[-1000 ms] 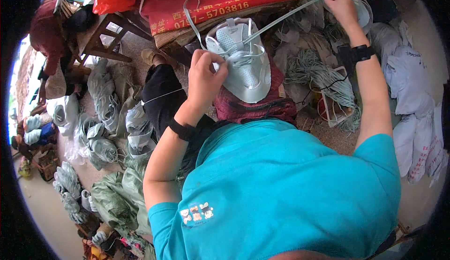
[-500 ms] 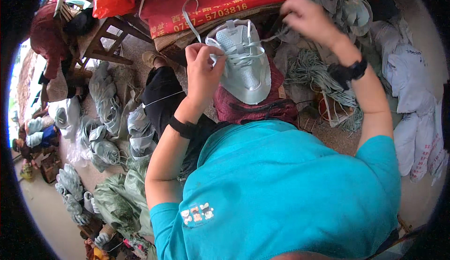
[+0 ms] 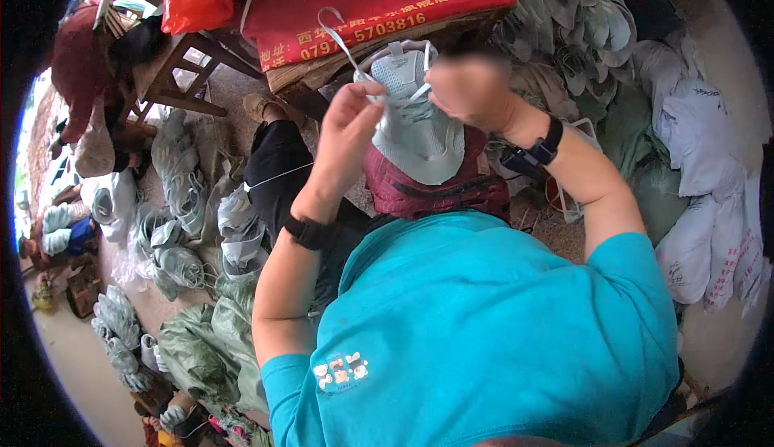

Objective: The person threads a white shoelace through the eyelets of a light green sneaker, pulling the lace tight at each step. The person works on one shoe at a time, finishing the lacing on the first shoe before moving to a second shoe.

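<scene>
Beside the pale shoe (image 3: 423,145), the left hand (image 3: 345,128) has thumb and finger apart, the right hand (image 3: 472,92) pinching a lace (image 3: 421,91).

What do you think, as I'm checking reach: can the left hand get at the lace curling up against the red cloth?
Probably yes: the lace rises beside the shoe just beyond the left hand, with nothing visible between them.

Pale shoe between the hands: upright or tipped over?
Upright: the shoe shows its tongue and toe top facing up, toward the camera.
</scene>
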`<act>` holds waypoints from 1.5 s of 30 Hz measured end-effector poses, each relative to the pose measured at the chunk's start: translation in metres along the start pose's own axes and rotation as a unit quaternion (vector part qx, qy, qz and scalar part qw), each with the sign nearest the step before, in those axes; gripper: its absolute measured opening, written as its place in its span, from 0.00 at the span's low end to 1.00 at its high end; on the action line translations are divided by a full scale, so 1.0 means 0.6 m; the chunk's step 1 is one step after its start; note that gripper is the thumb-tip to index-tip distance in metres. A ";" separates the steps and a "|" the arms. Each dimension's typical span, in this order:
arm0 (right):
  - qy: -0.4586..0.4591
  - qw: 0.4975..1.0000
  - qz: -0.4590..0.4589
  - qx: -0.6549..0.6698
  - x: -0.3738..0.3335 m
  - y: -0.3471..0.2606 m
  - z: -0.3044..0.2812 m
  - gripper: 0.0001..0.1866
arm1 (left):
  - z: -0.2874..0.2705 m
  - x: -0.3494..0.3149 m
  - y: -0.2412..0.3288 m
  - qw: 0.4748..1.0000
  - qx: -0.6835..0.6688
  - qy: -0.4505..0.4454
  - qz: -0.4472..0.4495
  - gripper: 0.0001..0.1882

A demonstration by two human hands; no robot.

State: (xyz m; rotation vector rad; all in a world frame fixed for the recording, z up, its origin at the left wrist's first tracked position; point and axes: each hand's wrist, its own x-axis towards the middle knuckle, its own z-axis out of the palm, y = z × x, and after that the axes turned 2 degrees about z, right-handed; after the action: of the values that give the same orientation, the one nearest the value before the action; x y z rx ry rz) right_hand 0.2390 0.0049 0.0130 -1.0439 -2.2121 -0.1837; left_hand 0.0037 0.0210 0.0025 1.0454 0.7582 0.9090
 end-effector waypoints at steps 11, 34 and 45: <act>-0.097 0.965 0.204 0.130 0.014 -0.002 -0.030 0.12 | -0.054 0.009 0.002 0.980 0.156 0.090 0.082 0.08; -0.258 0.840 0.353 0.320 0.042 0.043 -0.035 0.08 | -0.123 -0.032 0.029 0.996 -0.035 -0.004 -0.078 0.11; -0.233 0.921 0.289 -0.121 -0.085 0.164 -0.060 0.11 | -0.310 -0.040 0.082 0.867 -0.473 0.140 0.068 0.09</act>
State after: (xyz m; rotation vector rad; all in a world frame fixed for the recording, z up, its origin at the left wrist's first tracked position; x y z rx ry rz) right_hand 0.3519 0.0246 -0.0066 -2.0026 -2.1950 0.0698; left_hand -0.1802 0.0818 -0.0096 0.0886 0.3697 1.3714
